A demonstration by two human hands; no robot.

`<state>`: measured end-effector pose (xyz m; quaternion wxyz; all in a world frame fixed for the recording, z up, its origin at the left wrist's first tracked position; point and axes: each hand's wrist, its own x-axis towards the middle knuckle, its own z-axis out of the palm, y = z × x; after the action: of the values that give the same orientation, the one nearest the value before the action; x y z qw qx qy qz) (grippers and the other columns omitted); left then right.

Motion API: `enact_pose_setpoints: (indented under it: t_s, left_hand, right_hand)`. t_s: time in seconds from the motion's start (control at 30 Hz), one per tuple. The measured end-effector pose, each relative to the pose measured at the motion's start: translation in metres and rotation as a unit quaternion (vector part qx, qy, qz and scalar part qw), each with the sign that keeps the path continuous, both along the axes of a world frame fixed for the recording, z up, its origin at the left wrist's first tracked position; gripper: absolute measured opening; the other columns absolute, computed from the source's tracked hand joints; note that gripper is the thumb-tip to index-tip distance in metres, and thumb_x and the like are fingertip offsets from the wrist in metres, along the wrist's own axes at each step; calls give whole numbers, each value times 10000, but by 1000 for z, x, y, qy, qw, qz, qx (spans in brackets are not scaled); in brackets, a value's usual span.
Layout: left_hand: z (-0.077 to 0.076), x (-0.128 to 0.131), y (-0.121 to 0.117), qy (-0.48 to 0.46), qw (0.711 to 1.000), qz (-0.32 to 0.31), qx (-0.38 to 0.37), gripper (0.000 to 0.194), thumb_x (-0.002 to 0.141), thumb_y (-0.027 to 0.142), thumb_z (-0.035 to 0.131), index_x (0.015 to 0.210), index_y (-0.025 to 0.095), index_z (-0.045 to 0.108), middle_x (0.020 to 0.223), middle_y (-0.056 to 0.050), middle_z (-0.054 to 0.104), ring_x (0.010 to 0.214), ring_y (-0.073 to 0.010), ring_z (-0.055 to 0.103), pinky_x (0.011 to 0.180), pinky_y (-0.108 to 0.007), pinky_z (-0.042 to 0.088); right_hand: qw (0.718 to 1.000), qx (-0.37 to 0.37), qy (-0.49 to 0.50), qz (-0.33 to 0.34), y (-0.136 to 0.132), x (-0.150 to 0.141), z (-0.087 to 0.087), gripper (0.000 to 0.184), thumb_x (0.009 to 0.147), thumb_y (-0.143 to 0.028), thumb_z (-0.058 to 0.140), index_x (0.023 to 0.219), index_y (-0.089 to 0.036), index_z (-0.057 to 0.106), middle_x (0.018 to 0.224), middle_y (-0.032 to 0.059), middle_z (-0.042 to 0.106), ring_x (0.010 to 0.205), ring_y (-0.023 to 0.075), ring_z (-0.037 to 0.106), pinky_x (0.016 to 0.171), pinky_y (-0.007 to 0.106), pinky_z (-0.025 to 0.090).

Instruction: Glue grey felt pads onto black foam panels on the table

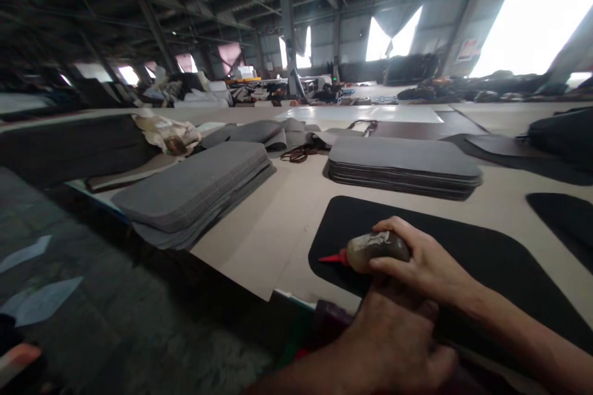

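Observation:
My right hand [417,253] is wrapped round a squeeze bottle [370,251] with a cloudy, worn body, tilted almost level. Its red pointed nozzle [332,258] points left, over the rounded corner of a flat black panel [445,228] on the table. Just below, my left hand [393,333] shows its back, with the fingers curled in close under the bottle and my right hand. Whatever those curled fingers hold, if anything, is hidden.
Stacks of grey rounded panels lie behind, one on the left [194,185] and one on the right [403,163]. Dark scissor-like handles [299,154] rest between them. Another black piece [563,222] lies at right. The table edge [231,271] drops to the floor at left.

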<state>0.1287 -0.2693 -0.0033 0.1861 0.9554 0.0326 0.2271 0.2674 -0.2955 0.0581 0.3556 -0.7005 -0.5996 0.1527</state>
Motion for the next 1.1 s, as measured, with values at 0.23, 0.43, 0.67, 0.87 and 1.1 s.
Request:
enact_pose_setpoints:
  t_s: [0.23,0.43,0.67,0.87,1.1]
  left_hand:
    - [3,-1,1,10,1000,2,-3,632,921,409,504,1497,215,331,1523,-76,410,1284,-333,475,1045,-459,462]
    - [12,-1,2,27,1000,1,-10,625,903,425,522,1474,221,368,1494,-80,442,1303,-356,451,1040,-490,465]
    - [11,-3,0,41,999,5,-16,555,916,443,503,1420,217,451,1436,-63,512,1282,-334,479,1083,-492,430]
    - [7,-3,-1,47,998,29,14,447,911,486,517,1234,188,599,1378,-98,553,1302,-326,460,1126,-485,367]
    - [7,0,-1,61,998,21,27,430,930,476,484,1169,147,624,1292,-102,614,1276,-275,488,1182,-461,269]
  right_hand:
    - [999,23,-28,31,5,0,-2,322,815,-366,670,1086,-227,565,1042,23,594,948,212,569,838,344,462]
    - [996,38,-51,62,6,-2,1,282,852,-362,641,1080,-218,557,1026,34,575,923,212,560,811,355,458]
    - [989,61,-96,90,12,-4,10,243,878,-327,627,1073,-208,545,1001,29,564,888,197,553,792,349,451]
    - [983,59,-143,97,15,-6,15,267,868,-293,657,1091,-205,541,1024,30,572,910,203,559,813,355,448]
    - [969,73,-217,90,34,-1,17,305,847,-240,684,1113,-192,543,1046,39,588,929,217,571,820,353,446]
